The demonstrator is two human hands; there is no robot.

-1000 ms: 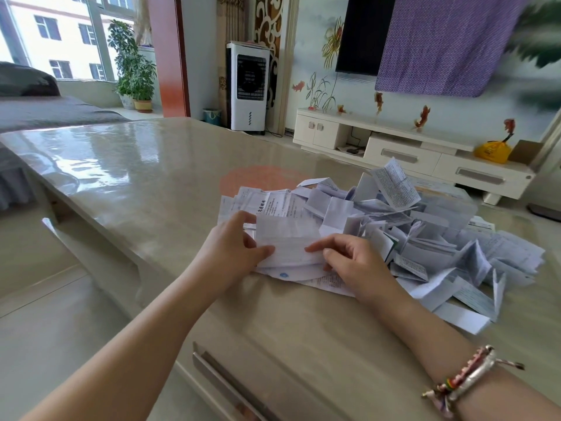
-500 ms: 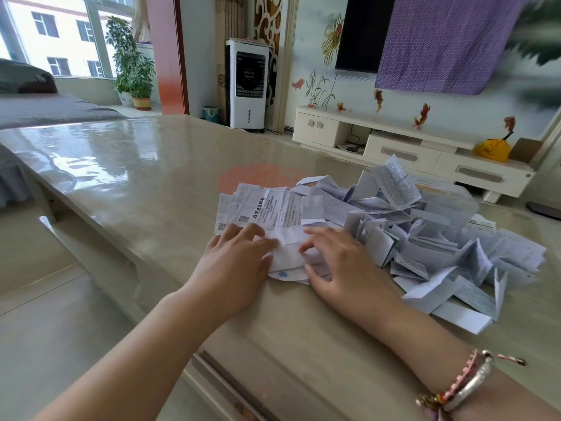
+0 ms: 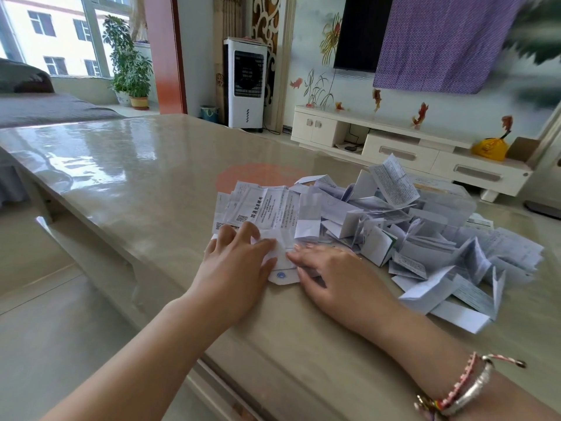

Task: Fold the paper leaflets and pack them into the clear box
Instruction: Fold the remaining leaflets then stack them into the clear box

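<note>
Both hands' grip flat [image 3: 236,268] [image 3: 331,275], pressing leaflet [image 3: 280,253]

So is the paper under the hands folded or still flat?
Folded: both hands press the leaflet doubled over.

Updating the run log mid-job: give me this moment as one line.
step: creasing fold | left hand: pressing leaflet flat | right hand: pressing same leaflet | folded pile: right of the hands | clear box: behind pile
</note>
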